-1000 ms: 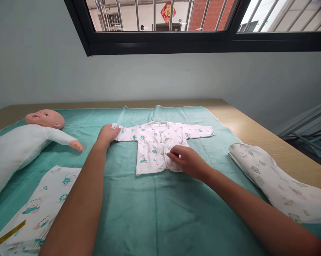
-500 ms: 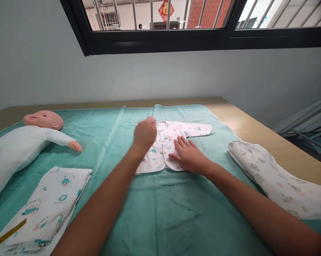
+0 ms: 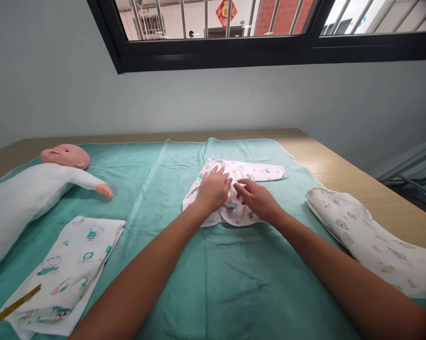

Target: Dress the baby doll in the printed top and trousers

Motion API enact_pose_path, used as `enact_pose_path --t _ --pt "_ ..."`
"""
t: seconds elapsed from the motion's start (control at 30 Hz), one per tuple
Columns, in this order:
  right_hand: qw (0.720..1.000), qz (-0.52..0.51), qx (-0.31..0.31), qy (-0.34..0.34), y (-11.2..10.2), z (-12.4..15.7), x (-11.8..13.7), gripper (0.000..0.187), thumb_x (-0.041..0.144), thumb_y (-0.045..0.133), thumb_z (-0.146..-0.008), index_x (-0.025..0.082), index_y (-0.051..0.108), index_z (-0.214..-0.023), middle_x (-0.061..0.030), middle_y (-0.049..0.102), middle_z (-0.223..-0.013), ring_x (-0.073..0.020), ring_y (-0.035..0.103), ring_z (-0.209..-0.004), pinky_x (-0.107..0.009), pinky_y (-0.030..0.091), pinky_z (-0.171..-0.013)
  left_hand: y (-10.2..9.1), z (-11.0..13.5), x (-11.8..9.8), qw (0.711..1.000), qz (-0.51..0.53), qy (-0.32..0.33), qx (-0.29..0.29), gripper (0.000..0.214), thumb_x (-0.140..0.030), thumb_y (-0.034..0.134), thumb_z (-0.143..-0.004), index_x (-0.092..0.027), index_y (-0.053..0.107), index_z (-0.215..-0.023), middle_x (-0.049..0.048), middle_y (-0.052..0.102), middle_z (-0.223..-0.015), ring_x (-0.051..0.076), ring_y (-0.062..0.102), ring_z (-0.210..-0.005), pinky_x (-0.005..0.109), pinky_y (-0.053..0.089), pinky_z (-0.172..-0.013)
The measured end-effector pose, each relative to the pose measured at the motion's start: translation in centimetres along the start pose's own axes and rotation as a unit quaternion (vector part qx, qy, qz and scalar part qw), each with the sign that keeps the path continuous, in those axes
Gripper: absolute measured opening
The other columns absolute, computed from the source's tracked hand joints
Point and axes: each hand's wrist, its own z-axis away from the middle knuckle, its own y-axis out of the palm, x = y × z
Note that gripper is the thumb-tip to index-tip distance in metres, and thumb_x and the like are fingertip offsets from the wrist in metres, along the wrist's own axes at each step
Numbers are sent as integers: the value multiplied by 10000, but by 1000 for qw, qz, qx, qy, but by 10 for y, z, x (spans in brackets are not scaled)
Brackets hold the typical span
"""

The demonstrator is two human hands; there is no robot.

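A small white baby shirt (image 3: 236, 217) with pink and teal prints lies spread on a teal cloth. Its left side is folded over towards the middle, while its right sleeve reaches out flat to the right. My left hand (image 3: 213, 189) rests on the folded part with its fingers stretched out. Close beside it, my right hand (image 3: 256, 197) hovers at or touches the shirt's right half, fingers loosely bent and apart; nothing shows between them.
The teal cloth (image 3: 163, 278) covers most of a wooden table (image 3: 354, 184). A baby doll (image 3: 39, 186) in white lies at the left. Below it is a folded printed cloth (image 3: 71, 264); another folded printed cloth (image 3: 369, 236) lies right. A window (image 3: 213, 54) is behind.
The left hand, closed before, has moved right and now lies with fingers extended. The shirt's left part has come over the middle. My right hand has lifted from lying flat.
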Motion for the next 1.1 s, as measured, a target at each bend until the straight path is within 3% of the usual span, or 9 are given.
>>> enact_pose_path --t 0.1,0.2,0.3,0.47,0.53,0.67,0.8,0.97,1.1 --pt "1000 19 -9 9 6 2 4 576 599 535 -873 207 554 -1295 -48 713 -898 -192 652 -719 -291 467 -643 -9 -3 28 997 -73 -10 27 418 -345 329 -1013 -224 563 -1338 82 404 -1558 284 235 -1491 584 183 -1189" --pt "996 81 -32 -15 11 5 6 487 449 611 -830 217 591 -1258 -40 699 -888 -204 634 -752 -298 455 -664 -11 -2 47 992 -120 -35 14 413 -338 428 -983 -270 521 -1380 76 328 -1598 304 198 -1498 597 183 -1178" --pt "994 83 -55 -50 16 6 4 398 298 535 -848 225 615 -1231 -42 694 -916 -199 619 -768 -304 453 -707 -13 0 56 989 -126 -73 -7 462 -355 473 -966 -277 471 -1421 108 292 -1606 322 235 -1479 552 243 -1157" --pt "992 54 -64 -90 19 2 2 364 223 459 -848 239 666 -1147 -32 692 -917 -190 595 -739 -309 453 -720 -14 -2 62 984 -126 -111 -57 269 -313 556 -919 -169 615 -1138 142 602 -1273 274 529 -1200 393 437 -976" --pt "992 47 -61 -97 19 0 2 355 214 457 -840 235 675 -1118 -25 690 -883 -187 586 -718 -312 454 -714 -12 -3 63 982 -136 -110 -65 183 -285 546 -920 -167 629 -1033 127 631 -1169 260 561 -1107 371 454 -909" --pt "992 30 -66 -100 21 -2 0 331 201 471 -818 231 686 -1067 -20 693 -873 -186 584 -714 -316 457 -714 -8 -5 64 981 -155 -101 -67 134 -252 520 -933 -182 633 -950 113 621 -1155 247 552 -1096 362 433 -911" --pt "992 28 -66 -103 20 -5 0 312 188 476 -816 232 693 -1035 -22 702 -909 -186 593 -736 -324 459 -738 -7 -8 66 983 -119 -119 -80 134 -236 508 -934 -182 630 -930 111 619 -1143 240 571 -1069 361 436 -906" --pt "991 13 -74 -111 21 -18 13 316 173 451 -830 239 695 -1019 -29 701 -998 -189 617 -816 -311 474 -737 -16 -15 80 964 2 -224 -140 160 -294 485 -945 -200 605 -894 72 655 -1063 200 620 -944 306 468 -805" --pt "996 -12 -49 -69 33 -37 21 317 190 461 -836 235 686 -1055 -38 699 -1007 -183 633 -770 -299 495 -666 -24 -14 95 951 -3 -270 -152 146 -260 473 -933 -187 592 -889 108 651 -1076 233 612 -1006 333 467 -821"
